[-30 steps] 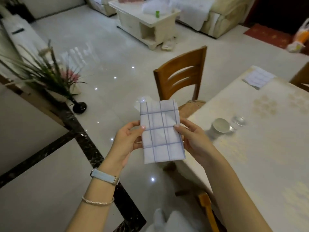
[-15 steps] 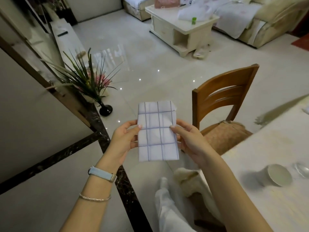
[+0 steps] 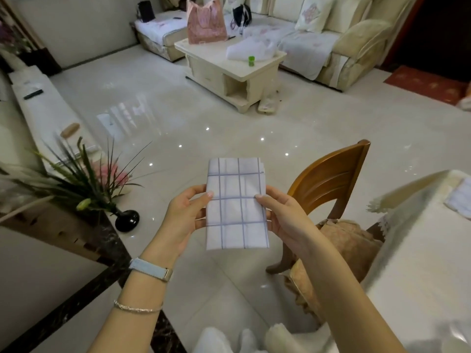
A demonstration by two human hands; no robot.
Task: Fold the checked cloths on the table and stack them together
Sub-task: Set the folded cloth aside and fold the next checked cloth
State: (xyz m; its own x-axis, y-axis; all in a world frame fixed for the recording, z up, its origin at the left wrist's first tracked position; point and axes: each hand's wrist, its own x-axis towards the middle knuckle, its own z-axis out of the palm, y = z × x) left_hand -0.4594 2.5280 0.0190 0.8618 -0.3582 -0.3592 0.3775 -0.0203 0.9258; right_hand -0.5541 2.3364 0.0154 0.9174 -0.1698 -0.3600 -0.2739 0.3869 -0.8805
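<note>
Item in hand: one white cloth with thin lilac-grey check lines (image 3: 237, 205), folded to a tall narrow rectangle and held upright in the air at the centre of my view, off the table and well apart from it. My left hand (image 3: 183, 215) pinches its edge at 9 o'clock, thumb on the front face. My right hand (image 3: 285, 217) pinches the edge at 3 o'clock likewise, so neither hand is free. At 3 o'clock of the scene is a pale cream-covered dining table (image 3: 420, 250), blurred. Lying flat on it at the frame's edge is what appears to be a second folded checked cloth (image 3: 458, 197). Between my cloth and the table stands a brown wooden chair with a curved slatted back (image 3: 328, 179). As I judge it, the folding of this piece is all but done. The next move calls for turning toward 3 o'clock with the layers pinched shut, then laying the rectangle squarely on the other cloth, edges matched.
</note>
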